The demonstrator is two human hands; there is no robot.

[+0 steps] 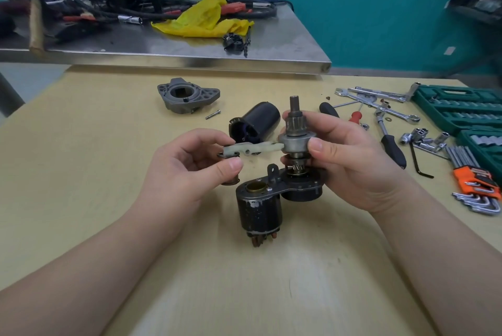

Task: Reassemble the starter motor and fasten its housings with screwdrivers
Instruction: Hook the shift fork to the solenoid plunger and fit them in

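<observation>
— Where's the drive?
— Right hand (350, 156) grips the drive (296, 134) upright above the solenoid body (258, 208) on the table (108, 199)
— And the left?
— Left hand (187, 170) pinches the white fork (247, 148) and plunger (229, 170) — fork tip meets the drive; black case (260, 118) and grey housing (187, 96) lie behind

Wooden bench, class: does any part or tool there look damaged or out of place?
Yes. The black cylindrical solenoid shows chipped paint with bare metal near its top rim. A lone silver bolt lies loose beside the grey cast-metal end housing.
</observation>
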